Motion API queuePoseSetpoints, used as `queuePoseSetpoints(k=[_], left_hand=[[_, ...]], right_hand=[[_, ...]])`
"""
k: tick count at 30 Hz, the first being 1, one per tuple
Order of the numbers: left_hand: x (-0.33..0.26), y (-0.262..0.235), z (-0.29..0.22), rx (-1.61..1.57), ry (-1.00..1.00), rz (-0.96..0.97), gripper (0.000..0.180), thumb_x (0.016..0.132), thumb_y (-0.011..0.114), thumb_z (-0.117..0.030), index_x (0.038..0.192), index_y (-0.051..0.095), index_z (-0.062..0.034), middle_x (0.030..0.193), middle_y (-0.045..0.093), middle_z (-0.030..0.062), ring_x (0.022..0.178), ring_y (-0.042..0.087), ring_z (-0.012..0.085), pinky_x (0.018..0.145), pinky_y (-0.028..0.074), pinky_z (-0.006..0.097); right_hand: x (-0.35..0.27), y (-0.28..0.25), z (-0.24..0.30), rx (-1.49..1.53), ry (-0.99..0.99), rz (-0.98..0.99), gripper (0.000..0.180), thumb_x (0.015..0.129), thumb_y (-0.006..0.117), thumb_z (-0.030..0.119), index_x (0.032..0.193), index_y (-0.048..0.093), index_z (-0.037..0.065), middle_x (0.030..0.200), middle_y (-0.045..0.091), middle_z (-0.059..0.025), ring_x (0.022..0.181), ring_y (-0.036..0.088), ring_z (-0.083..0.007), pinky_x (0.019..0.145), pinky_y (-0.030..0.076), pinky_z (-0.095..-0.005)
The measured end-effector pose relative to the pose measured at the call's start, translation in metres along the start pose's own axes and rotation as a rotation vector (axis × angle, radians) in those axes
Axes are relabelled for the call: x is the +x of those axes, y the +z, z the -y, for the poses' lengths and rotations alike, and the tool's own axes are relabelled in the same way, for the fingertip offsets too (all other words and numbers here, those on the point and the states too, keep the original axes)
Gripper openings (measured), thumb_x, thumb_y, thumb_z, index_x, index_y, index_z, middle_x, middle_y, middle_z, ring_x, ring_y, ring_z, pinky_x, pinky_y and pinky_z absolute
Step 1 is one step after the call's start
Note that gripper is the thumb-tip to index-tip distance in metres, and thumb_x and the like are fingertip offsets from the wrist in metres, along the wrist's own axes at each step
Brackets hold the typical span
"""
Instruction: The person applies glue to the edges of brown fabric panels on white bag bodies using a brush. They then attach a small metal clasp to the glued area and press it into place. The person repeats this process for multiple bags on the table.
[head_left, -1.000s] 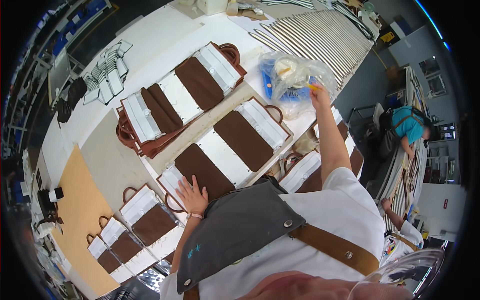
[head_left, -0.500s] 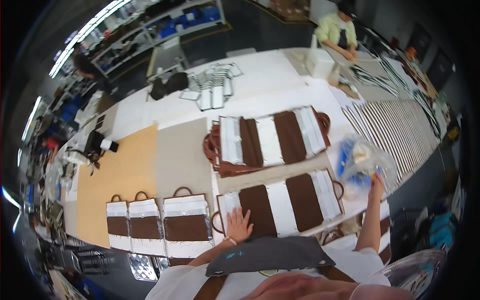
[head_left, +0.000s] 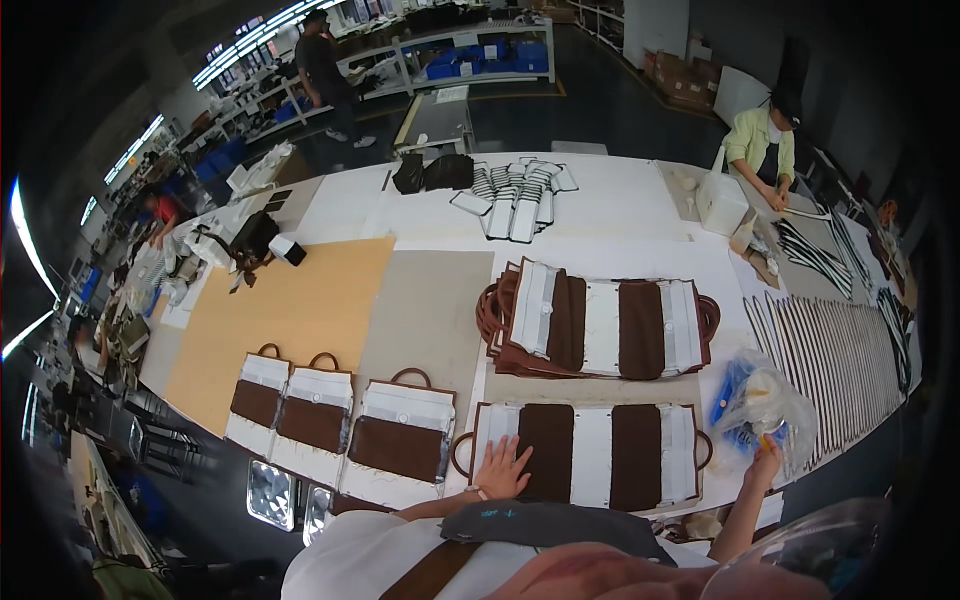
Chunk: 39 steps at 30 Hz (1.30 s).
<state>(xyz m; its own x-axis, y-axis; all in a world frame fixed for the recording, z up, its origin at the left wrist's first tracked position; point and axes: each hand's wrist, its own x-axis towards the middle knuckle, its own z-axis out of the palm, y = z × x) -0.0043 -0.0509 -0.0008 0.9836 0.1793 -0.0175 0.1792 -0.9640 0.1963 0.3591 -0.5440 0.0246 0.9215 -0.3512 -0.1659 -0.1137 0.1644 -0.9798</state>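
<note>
- Left hand (head_left: 502, 470): fingers spread, palm down on the left end of the brown-and-white bag panel (head_left: 590, 455), which extends rightward from it across the tabletop (head_left: 600, 228).
- Right hand (head_left: 766, 462): closed on a small yellow handle (head_left: 767, 441) — mostly hidden — at the near edge of the clear plastic bag (head_left: 790, 408).
- Blue tray (head_left: 733, 388): just beyond the right hand, partly under that plastic.
- Stacked bag panels (head_left: 600, 325): beyond the left hand.
- Three smaller bag panels (head_left: 400, 435): left of the left hand.
</note>
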Motion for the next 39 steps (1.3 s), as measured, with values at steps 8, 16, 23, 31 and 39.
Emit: queuePoseSetpoints(k=[8, 16, 23, 31, 39], left_hand=[[0.004, 0.005, -0.003, -0.012, 0.035, -0.049, 0.063, 0.085, 0.051, -0.040, 0.140, 0.034, -0.0149, 0.145, 0.022, 0.0221, 0.134, 0.020, 0.0410, 0.106, 0.014, 0.060], [0.007, 0.012, -0.002, -0.036, 0.041, -0.042, 0.064, 0.084, 0.051, -0.041, 0.140, 0.033, -0.0161, 0.144, 0.023, 0.0215, 0.134, 0.020, 0.0410, 0.106, 0.013, 0.059], [-0.001, 0.003, 0.004, -0.038, 0.007, -0.017, 0.062, 0.085, 0.052, -0.039, 0.140, 0.034, -0.0153, 0.145, 0.023, 0.0215, 0.134, 0.019, 0.0413, 0.107, 0.012, 0.058], [0.003, 0.007, 0.002, -0.031, 0.008, -0.034, 0.061, 0.083, 0.053, -0.036, 0.138, 0.037, -0.0139, 0.144, 0.024, 0.0218, 0.134, 0.020, 0.0409, 0.108, 0.011, 0.058], [0.007, 0.011, -0.005, -0.016, 0.044, -0.043, 0.061, 0.083, 0.051, -0.037, 0.138, 0.038, -0.0139, 0.145, 0.024, 0.0220, 0.134, 0.021, 0.0414, 0.108, 0.012, 0.058]], right_hand=[[-0.003, 0.013, 0.029, 0.025, -0.140, -0.211, 0.035, 0.079, 0.055, -0.001, 0.113, 0.062, 0.001, 0.089, 0.063, -0.0016, 0.059, 0.040, -0.0035, 0.053, 0.033, -0.0180], [0.019, -0.002, 0.025, -0.018, -0.217, -0.237, 0.029, 0.078, 0.056, 0.000, 0.106, 0.063, -0.001, 0.078, 0.058, 0.0014, 0.058, 0.040, -0.0037, 0.053, 0.031, -0.0175], [-0.009, 0.023, 0.001, -0.034, -0.161, -0.135, 0.027, 0.078, 0.052, -0.003, 0.103, 0.063, -0.001, 0.077, 0.056, 0.0011, 0.060, 0.042, -0.0049, 0.055, 0.033, -0.0186], [-0.028, 0.035, 0.006, 0.108, -0.083, -0.108, 0.035, 0.076, 0.050, -0.010, 0.108, 0.062, -0.001, 0.097, 0.061, -0.0047, 0.074, 0.054, -0.0085, 0.063, 0.042, -0.0180], [-0.016, 0.038, 0.038, 0.032, -0.158, -0.075, 0.032, 0.076, 0.047, -0.009, 0.104, 0.063, -0.003, 0.085, 0.060, -0.0055, 0.066, 0.051, -0.0093, 0.060, 0.041, -0.0182]])
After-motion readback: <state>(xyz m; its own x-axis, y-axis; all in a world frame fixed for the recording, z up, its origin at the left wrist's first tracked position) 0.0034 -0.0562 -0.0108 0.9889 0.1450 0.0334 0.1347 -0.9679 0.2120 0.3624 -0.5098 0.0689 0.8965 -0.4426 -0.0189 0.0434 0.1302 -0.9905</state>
